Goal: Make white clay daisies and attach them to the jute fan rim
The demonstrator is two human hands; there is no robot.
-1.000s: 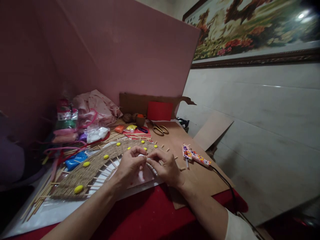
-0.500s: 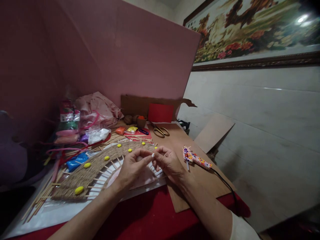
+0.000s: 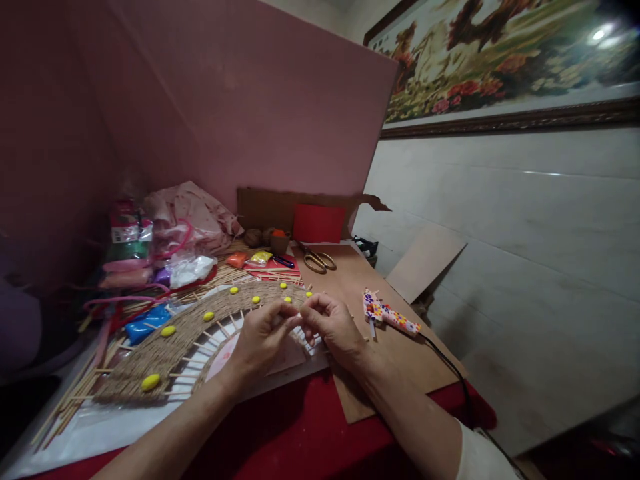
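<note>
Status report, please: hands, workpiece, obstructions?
Left hand and right hand pinching small white piece. Woven fan shape beneath, partly hidden by both hands.

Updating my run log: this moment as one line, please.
left hand: pinching white bit; right hand: pinching white bit; glue gun: on board; scissors: on board

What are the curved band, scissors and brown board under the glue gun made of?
Curved band: likely jute-type twine, rough and matte; tan strands run lengthwise, with thin sticks poking out.
Scissors: probably metal; the handles have a gold sheen.
Brown board: cardboard or thin fibreboard, smooth and matte; can't tell which.
</note>
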